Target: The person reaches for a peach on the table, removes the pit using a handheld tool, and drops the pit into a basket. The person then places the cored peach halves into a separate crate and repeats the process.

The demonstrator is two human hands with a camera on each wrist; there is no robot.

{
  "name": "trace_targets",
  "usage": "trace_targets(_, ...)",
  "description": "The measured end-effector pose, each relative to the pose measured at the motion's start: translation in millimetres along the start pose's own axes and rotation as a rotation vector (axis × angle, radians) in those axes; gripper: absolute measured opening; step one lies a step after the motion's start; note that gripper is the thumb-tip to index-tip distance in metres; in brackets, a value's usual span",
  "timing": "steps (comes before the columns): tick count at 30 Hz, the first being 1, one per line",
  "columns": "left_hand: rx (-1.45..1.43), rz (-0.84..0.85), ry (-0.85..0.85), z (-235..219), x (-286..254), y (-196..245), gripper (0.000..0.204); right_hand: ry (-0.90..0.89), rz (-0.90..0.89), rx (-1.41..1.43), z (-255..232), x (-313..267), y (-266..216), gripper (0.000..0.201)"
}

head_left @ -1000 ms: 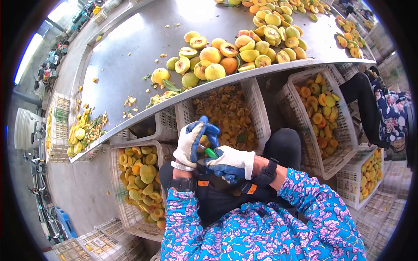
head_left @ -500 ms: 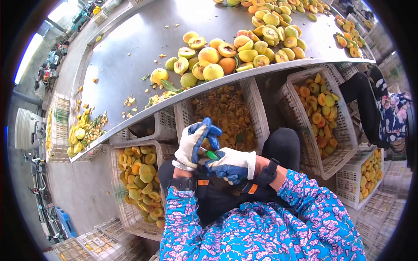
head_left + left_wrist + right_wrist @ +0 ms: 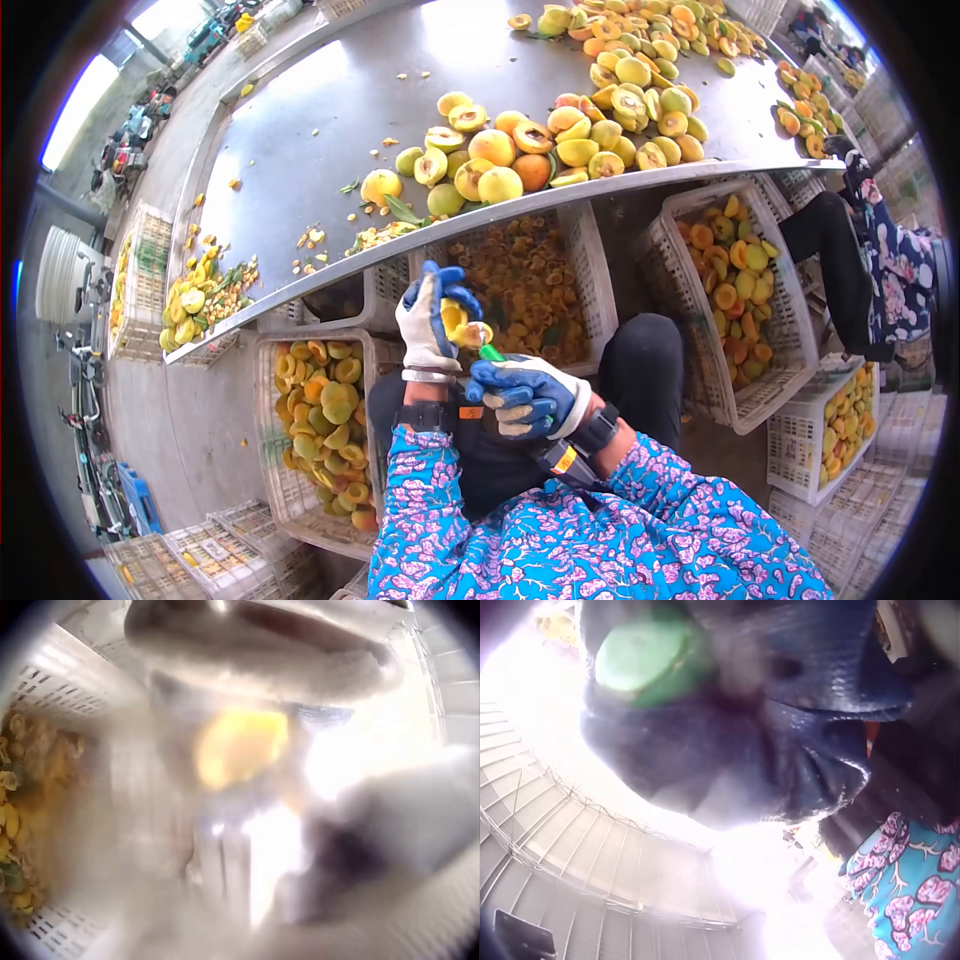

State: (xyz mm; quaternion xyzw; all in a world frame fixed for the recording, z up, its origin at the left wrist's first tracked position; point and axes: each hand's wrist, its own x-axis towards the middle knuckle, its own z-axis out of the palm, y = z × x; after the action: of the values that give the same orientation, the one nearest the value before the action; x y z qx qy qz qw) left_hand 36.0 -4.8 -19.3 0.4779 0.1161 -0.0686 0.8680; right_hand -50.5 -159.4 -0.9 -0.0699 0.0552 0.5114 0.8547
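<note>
My left hand (image 3: 432,318), in a white and blue glove, holds a yellow peach half (image 3: 457,321) above the middle crate. The peach half (image 3: 241,746) shows as a yellow blur in the left wrist view. My right hand (image 3: 524,393), gloved in blue, grips a green-handled tool (image 3: 490,352) whose tip meets the peach. In the right wrist view the green handle (image 3: 646,661) sticks out of the curled blue glove (image 3: 765,720).
A steel table (image 3: 320,110) carries piles of peaches (image 3: 540,140). Below its edge stand white crates: peach pits (image 3: 525,275) in the middle one, peach halves (image 3: 325,415) on the left, more halves (image 3: 735,265) on the right. Another person's legs (image 3: 850,250) are at far right.
My left hand has turned and opened up the peach half, its yellow flesh now showing. My right hand has drawn back toward me with the tool.
</note>
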Motion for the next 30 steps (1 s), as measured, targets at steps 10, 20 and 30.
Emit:
trace_targets(10, -0.099, 0.185, -0.046, -48.0, -36.5, 56.6, 0.047, 1.046, 0.095, -1.924, -65.0, 5.7, -15.4, 0.029)
trace_targets(20, 1.330, 0.450, 0.767, -129.4, -56.5, 161.0, 0.029, 0.893, 0.020, -1.830, -53.6, 3.3, -14.1, 0.036)
trace_targets(30, 2.068, 0.213, 0.194, 14.3, 181.2, 117.6, 0.072, 0.976, 0.066, -1.765, -63.8, 5.3, -19.6, 0.036)
